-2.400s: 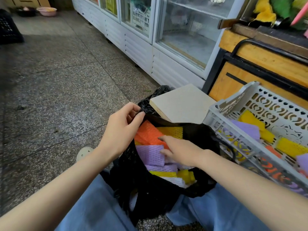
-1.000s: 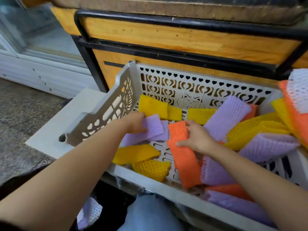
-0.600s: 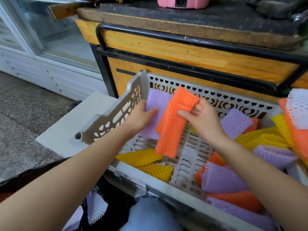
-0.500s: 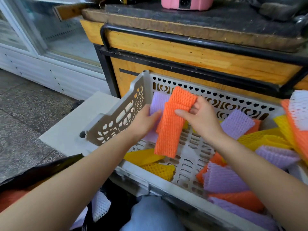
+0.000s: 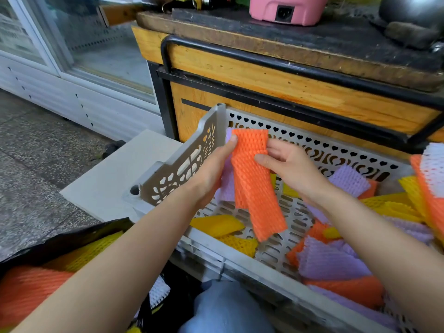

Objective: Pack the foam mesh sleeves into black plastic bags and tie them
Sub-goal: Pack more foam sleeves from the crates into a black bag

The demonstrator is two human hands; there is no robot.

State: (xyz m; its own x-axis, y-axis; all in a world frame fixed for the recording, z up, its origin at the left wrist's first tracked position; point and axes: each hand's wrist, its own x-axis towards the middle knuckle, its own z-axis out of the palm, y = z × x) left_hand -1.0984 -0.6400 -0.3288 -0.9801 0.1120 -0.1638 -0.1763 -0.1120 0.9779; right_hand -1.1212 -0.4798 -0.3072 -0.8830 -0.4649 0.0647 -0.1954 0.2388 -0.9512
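An orange foam mesh sleeve (image 5: pixel 255 186) hangs upright over the grey plastic crate (image 5: pixel 180 169), held at its top by both hands. My left hand (image 5: pixel 211 174) pinches its left edge together with a purple sleeve (image 5: pixel 227 186) behind it. My right hand (image 5: pixel 288 169) grips its right edge. Several yellow, purple and orange sleeves (image 5: pixel 331 260) lie loose in the crate. The black plastic bag (image 5: pixel 60 241) sits open at lower left, with orange and yellow sleeves inside.
A wooden counter with a black metal frame (image 5: pixel 288 75) stands right behind the crate. A pale board (image 5: pixel 113 174) lies under the crate's left end. Glass-door coolers (image 5: pixel 72 56) line the left side. My knee in jeans (image 5: pixel 223 308) is below the crate.
Both hands left the bag, reached into the crate, and lifted a purple and an orange sleeve. In the last half second the two sleeves were drawn together, the orange one in front.
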